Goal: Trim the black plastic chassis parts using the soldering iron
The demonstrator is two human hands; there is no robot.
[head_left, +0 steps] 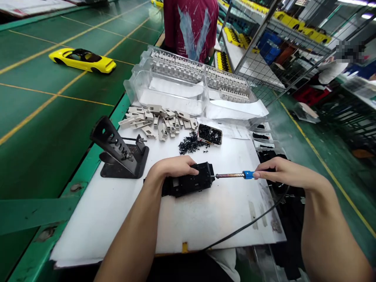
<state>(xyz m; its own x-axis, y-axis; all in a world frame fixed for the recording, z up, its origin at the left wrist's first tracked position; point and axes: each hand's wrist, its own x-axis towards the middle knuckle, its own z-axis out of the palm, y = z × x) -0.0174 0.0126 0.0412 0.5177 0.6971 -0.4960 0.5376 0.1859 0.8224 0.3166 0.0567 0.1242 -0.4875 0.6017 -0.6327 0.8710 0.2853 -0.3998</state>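
My left hand [176, 166] is closed over a black plastic part [190, 184] that lies on the white board, its thumb on top. In my right hand [273, 171] is a soldering iron [232, 175], pinched by its blue handle and pointing left. Its tip meets the right end of the black part; whether it touches is too small to tell. A dark cord [246, 225] runs from the iron down across the board's front edge. Just behind the part lie a pile of small black pieces [190, 145] and a small box [217, 143] full of them.
A black metal iron stand [126, 156] occupies the board's left side. Several light grey plastic parts [163, 121] are heaped behind, before clear trays [176, 96] with rows of parts. A yellow toy car [82, 61] sits on the green surface. A person in a red shirt [190, 27] is beyond.
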